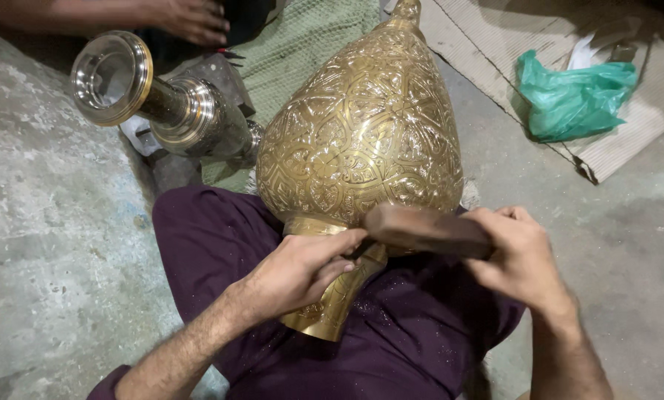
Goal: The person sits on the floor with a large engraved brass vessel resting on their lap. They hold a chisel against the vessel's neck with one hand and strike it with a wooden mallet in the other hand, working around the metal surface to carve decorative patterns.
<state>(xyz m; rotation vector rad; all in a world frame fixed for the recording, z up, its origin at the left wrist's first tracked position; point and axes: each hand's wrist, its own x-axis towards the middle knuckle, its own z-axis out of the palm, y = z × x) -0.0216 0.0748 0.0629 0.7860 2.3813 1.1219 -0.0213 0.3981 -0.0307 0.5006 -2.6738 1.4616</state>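
A large engraved brass vessel [361, 133] lies on my lap, its bulbous body pointing away and its flared neck [332, 311] toward me. My left hand [302, 270] rests on the neck with fingers pinched around a small dark tool that is mostly hidden. My right hand [521, 255] grips a brown wooden mallet [421, 228], whose head sits just above the neck beside my left fingers. My purple trousers [221, 244] are under the vessel.
A shiny silver and brass stand piece [154, 100] lies on the floor at upper left. Another person's hand [191, 18] is at the top edge. A green cloth [302, 44] lies under the vessel; a green plastic bag [572, 92] rests on a mat at upper right.
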